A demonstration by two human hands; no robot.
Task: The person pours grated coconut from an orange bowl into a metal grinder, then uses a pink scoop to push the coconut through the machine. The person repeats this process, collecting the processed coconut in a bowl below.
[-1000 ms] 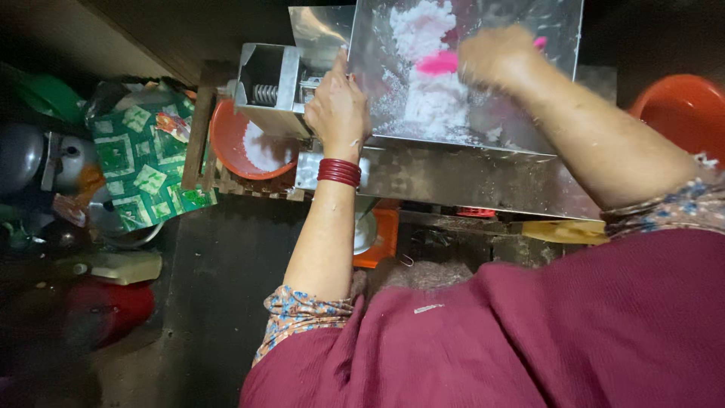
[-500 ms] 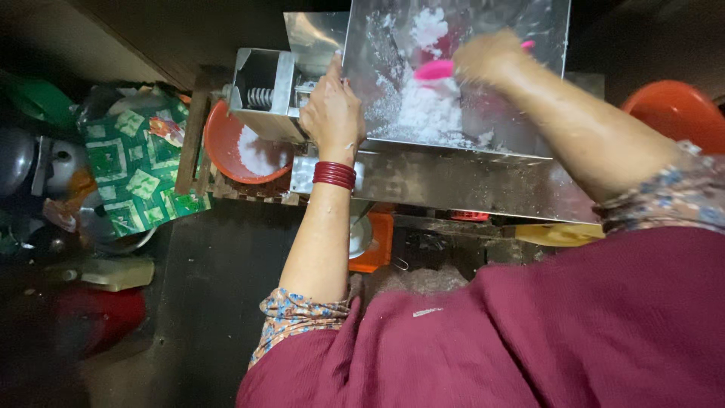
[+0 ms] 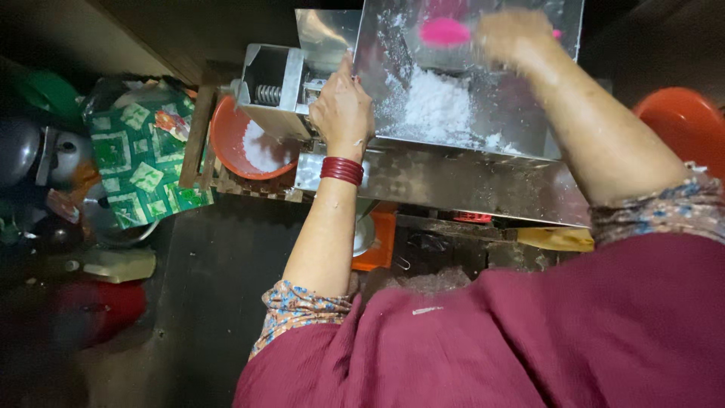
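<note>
Pink scoop (image 3: 444, 32) lies crosswise at the steel tray's (image 3: 483, 177) far end, gripped by the blurred right hand (image 3: 513, 36). Left hand (image 3: 343, 106) clasps the tray's left rim. Green patterned package (image 3: 143, 162) sits far left.

A cramped, dim home food-processing corner: a steel grinding machine (image 3: 423, 113) with white flour at twelve o'clock, an orange basin (image 3: 253, 140) and cluttered vessels (image 3: 45, 159) at nine o'clock.
</note>
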